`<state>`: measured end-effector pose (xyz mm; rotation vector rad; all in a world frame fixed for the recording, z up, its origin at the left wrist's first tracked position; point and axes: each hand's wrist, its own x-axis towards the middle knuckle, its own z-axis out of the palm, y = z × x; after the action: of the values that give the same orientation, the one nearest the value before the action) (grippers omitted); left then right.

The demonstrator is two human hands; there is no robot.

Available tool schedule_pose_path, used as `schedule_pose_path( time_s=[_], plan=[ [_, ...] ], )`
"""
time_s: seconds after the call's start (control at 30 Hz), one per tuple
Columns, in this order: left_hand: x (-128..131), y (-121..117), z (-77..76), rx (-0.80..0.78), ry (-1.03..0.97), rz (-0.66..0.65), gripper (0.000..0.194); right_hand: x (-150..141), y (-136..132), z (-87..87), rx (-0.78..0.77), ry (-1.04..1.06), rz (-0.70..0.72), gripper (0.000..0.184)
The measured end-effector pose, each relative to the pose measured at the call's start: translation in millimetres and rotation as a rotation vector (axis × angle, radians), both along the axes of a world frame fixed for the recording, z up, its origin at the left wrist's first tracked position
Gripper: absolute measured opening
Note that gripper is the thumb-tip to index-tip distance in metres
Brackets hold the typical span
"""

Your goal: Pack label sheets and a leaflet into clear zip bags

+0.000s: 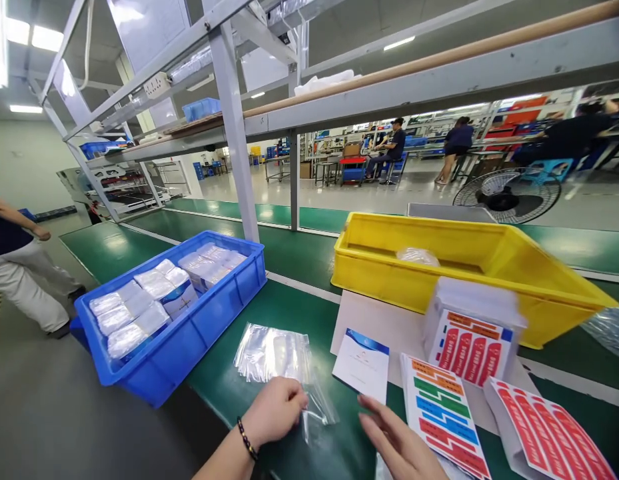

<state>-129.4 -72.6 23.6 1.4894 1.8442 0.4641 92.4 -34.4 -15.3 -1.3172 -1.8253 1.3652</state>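
My left hand [278, 412], with a dark beaded bracelet at the wrist, is closed on the edge of a clear plastic bag [320, 400] low over the green bench. Just beyond it, a fanned stack of clear plastic bags [270, 352] lies flat. My right hand [396, 440] is open, fingers apart, holding nothing that I can see. It is just below a white booklet with a blue band [362, 363]. Right of that hand lie sheets of coloured stickers [442, 413] and a curled stack of red label sheets [552, 427].
A blue bin [224, 293] holds several bagged packs at left. A yellow bin [384, 283] stands behind a tall sheet stack [472, 333]. Above runs a metal shelf frame [232, 127]; a fan [506, 193] stands at back right. A person [19, 267] is at far left.
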Motion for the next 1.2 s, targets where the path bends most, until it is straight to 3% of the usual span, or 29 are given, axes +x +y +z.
schedule_pose_path(
  time_s=[0.1, 0.2, 0.37, 0.47, 0.53, 0.57, 0.67, 0.73, 0.87, 0.93, 1.07, 1.2],
  plan=[
    [18.8, -9.4, 0.8, -0.018, -0.104, -0.006, 0.026, -36.9, 12.1, 5.6, -0.231, 0.107, 0.014, 0.066],
    [30.6, -11.1, 1.1, 0.01, -0.169, 0.008, 0.023, -52.6, 15.3, -1.0, -0.217, 0.102, 0.047, 0.062],
    [39.2, -14.3, 0.1, 0.096, -0.273, 0.081, 0.027, -38.6, 19.0, -6.8, -0.046, 0.032, -0.059, 0.052],
    [42.1, -17.3, -2.4, 0.097, -0.326, 0.096, 0.029, -32.0, 19.0, -1.9, -0.225, 0.116, 0.089, 0.057],
    [43.8, -17.0, -5.8, 0.065, -0.307, 0.089, 0.031, -29.5, 16.4, 1.1, -0.227, 0.127, 0.145, 0.056],
    [44.9, -15.9, -7.9, 0.051, -0.286, 0.082, 0.033, -27.8, 14.5, 1.5, -0.134, 0.106, 0.138, 0.051],
    [50.1, -8.5, -14.7, 0.079, -0.313, 0.062, 0.041, -19.3, 8.0, -3.5, 0.331, -0.016, 0.112, 0.033],
    [56.4, -1.4, -17.5, 0.112, -0.455, 0.056, 0.044, -12.5, 3.6, -10.0, 0.584, -0.12, 0.162, 0.038],
    [72.2, 12.5, -17.1, 0.052, -0.678, 0.129, 0.047, -5.6, -3.1, -11.2, 0.858, -0.232, 0.211, 0.044],
    [78.0, 17.0, -16.3, 0.049, -0.702, 0.16, 0.047, -5.5, -3.8, -0.2, 0.833, -0.199, 0.19, 0.039],
    [80.9, 20.3, -18.0, 0.112, -0.658, 0.095, 0.045, -2.7, 1.6, 28.6, 0.539, -0.156, 0.154, 0.015],
    [79.2, 20.6, -21.4, 0.142, -0.553, -0.009, 0.046, 0.8, 6.0, 31.2, 0.446, -0.195, 0.161, 0.021]
  ],
)
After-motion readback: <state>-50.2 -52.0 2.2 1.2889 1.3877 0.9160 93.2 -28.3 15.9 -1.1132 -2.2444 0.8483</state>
